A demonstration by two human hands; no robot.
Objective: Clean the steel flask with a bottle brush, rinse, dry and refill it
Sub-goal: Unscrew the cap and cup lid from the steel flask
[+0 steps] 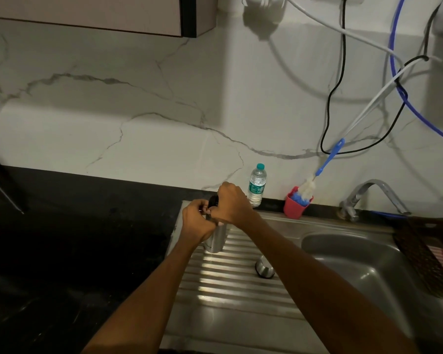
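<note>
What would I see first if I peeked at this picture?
First you would see two hands, the left hand and the right hand, both gripping the steel flask that stands on the ribbed drainboard beside the sink basin. Next comes the bottle brush with its blue handle, poking out of a red cup at the wall, near a clear water bottle.
</note>
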